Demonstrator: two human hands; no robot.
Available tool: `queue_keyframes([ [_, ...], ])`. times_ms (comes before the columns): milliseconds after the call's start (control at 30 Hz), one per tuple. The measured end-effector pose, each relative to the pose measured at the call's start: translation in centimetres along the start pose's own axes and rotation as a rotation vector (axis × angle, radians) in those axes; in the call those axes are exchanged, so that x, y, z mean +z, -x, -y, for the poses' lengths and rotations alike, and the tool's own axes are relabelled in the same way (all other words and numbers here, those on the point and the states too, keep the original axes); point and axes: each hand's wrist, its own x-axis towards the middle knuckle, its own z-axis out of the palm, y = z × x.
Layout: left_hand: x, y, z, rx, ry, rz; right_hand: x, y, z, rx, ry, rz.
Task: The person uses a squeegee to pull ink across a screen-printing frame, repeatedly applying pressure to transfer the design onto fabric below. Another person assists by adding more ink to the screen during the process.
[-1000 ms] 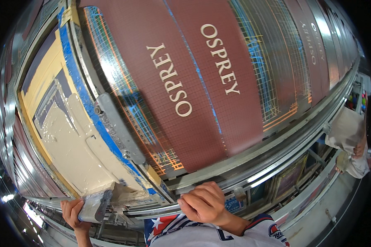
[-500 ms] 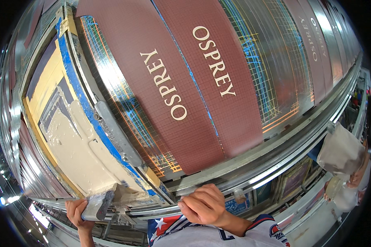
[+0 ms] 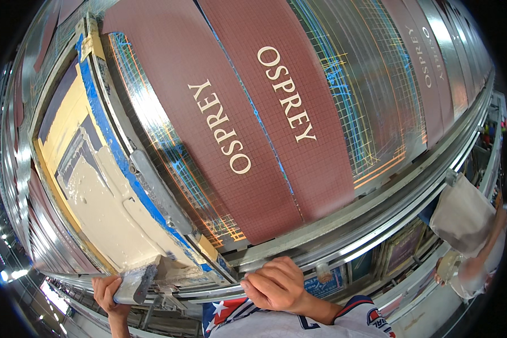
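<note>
My left hand (image 3: 105,291) is wrapped round one end of a grey squeegee (image 3: 134,285), at the near left of a screen-printing frame. The squeegee's blade side is at the near edge of the mesh, by the cream ink (image 3: 101,211) spread thickly over the screen. Blue tape (image 3: 114,141) runs along the inside of the screen frame (image 3: 101,70). My right hand (image 3: 274,285) is closed in a fist by the metal rail, right of the frame's near corner. Its palm is turned away, so what it holds, if anything, is hidden.
Maroon printed panels (image 3: 219,118) with pale lettering lie on the long table beyond the frame. A metal rail (image 3: 343,248) runs along its near edge. Across the aisle at right, another person (image 3: 473,270) stands by a pale hanging sheet (image 3: 462,214).
The view has tilted slightly, so the panels and screen sit a little lower. Both hands stay nearly in place, the left still on the squeegee. The person at right has shifted.
</note>
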Motion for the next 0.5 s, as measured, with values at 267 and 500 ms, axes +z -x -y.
queue_keyframes([
  [267,0.13,-0.58,-0.18,0.016,0.014,0.010,-0.21,-0.38,-0.03,0.010,0.000,0.023],
  [500,0.18,-0.54,-0.03,0.016,0.020,0.018,-0.34,-0.63,-0.04,0.009,0.014,0.065],
])
